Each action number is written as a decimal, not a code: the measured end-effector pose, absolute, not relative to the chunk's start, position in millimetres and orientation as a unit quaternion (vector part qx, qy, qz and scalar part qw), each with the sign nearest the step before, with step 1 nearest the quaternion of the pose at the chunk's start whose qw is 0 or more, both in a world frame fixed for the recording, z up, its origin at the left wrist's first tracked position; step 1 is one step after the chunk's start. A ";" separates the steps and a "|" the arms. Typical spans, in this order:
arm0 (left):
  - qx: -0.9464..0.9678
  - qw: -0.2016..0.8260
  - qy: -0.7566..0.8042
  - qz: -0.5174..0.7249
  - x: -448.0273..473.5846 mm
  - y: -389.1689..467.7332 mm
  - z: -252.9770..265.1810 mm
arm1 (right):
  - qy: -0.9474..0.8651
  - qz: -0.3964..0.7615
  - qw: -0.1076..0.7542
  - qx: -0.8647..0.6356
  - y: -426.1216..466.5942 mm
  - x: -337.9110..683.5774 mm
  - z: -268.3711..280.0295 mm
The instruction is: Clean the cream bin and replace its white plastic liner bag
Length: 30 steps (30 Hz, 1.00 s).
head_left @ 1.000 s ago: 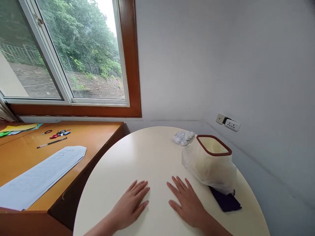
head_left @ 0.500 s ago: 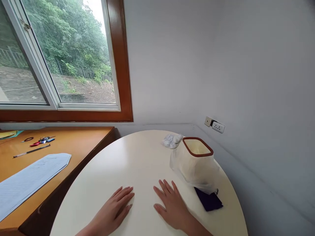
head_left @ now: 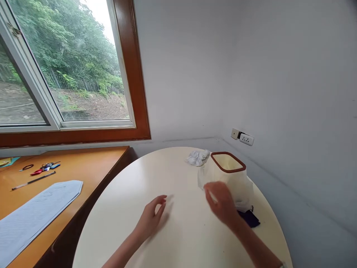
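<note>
Curved above the round white table [head_left: 134, 178], my left hand [head_left: 150, 219] is open and holds nothing, with a gap between thumb and fingers. My right hand [head_left: 221, 203], a little blurred, hovers in front of the cream bin [head_left: 237, 180] with its fingers bent and a gap inside the thumb; nothing shows in it. The bin has a brown rounded-square rim and a thin translucent plastic bag [head_left: 201, 176] about its sides. From here I cannot tell whether the right hand touches the bag. A dark navy folded cloth or pouch [head_left: 251, 219] lies partly behind the right forearm.
A crumpled whitish plastic bag [head_left: 197, 158] lies behind the bin. At left, a wooden desk [head_left: 103, 163] carries papers [head_left: 41, 212], a pen [head_left: 33, 181], keys [head_left: 46, 168] and a black loop [head_left: 27, 167]. Walls, a socket [head_left: 247, 139] and a window stand beyond.
Both hands have lifted from lying spread on the table. My right hand has moved up and right to the bin; my left has moved right and curled. The view has shifted slightly.
</note>
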<state>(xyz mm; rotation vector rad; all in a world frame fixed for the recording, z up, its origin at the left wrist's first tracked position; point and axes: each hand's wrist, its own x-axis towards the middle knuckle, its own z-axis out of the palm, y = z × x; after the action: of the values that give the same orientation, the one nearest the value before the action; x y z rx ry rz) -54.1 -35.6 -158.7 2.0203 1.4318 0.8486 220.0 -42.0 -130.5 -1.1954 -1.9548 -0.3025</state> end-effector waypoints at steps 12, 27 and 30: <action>0.648 0.366 0.522 0.418 -36.3 -5.6 -187.3 | -0.660 -0.236 0.278 -0.657 19.7 278.7 -118.5; 0.658 0.362 0.434 0.498 -27.4 -10.1 -199.9 | -0.771 -0.130 0.369 -0.502 -10.2 127.6 -98.7; 0.631 0.371 0.448 0.513 -25.8 -8.5 -196.3 | -0.789 -0.101 0.397 -0.457 -14.5 100.3 -102.7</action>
<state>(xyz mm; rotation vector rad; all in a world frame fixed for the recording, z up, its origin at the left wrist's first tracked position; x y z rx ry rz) -25.8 -8.5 -196.3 1.6183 1.1481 1.3165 100.3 -14.5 -102.7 -1.1578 -1.9996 -0.2555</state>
